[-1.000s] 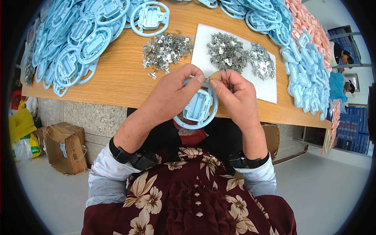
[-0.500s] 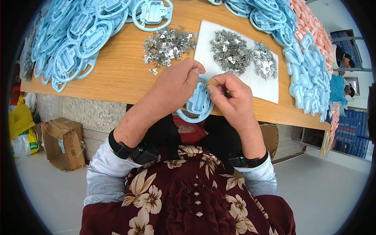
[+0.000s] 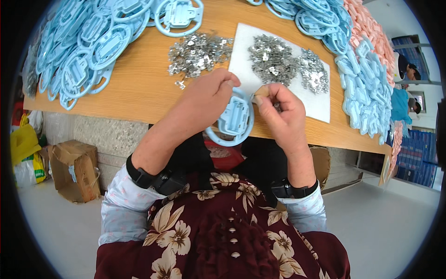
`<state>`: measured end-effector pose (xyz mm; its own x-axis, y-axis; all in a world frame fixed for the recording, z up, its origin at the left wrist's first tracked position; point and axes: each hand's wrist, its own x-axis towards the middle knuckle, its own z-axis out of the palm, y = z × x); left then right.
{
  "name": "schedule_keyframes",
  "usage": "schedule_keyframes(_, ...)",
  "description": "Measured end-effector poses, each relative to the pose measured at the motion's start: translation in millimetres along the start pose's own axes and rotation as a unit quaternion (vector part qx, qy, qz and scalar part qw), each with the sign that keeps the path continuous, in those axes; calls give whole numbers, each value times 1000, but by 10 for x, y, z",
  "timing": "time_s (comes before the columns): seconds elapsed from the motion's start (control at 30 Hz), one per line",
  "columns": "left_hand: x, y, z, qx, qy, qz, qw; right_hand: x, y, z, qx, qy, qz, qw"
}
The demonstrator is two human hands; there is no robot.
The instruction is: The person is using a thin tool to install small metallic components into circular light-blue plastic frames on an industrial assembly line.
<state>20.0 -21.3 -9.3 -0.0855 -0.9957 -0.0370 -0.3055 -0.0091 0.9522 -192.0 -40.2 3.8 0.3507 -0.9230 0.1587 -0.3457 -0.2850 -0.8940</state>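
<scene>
A long wooden surface (image 3: 139, 88) runs across the view above a grey floor, with a stone-faced wall under its near edge. At that near edge the left hand (image 3: 206, 100) holds a pale blue plastic ring part (image 3: 234, 118), fingers curled closed over its upper rim, so the part hangs just over the edge of the surface, tilted toward the person. The right hand (image 3: 281, 111) is closed too, its thumb and forefinger pinching a small metal clip (image 3: 254, 97) right at the top of the ring part.

No bins stand here; the stock lies in loose heaps. A white sheet (image 3: 320, 104) carries two piles of metal clips (image 3: 274, 58), and a third clip pile (image 3: 197, 53) lies on bare wood just left of it. More blue ring parts (image 3: 83, 51) are heaped at the far left, another blue heap (image 3: 367, 88) runs down the right side, and pink parts (image 3: 367, 23) lie beyond it.

On the floor at the left sit a crumpled brown cardboard box (image 3: 74, 169) and a yellow bag (image 3: 23, 144). Stacked blue crates (image 3: 418, 153) stand at the far right.
</scene>
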Motion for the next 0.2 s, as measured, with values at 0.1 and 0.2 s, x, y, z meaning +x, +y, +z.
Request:
schedule_keyframes(0.1,-22,34,12,-16,-3,-9,1000,63,38,-161,-62,17,55,996)
schedule_keyframes(0.2,-26,60,9,-34,-23,-53,998,125,4,-108,-158,3,109,981)
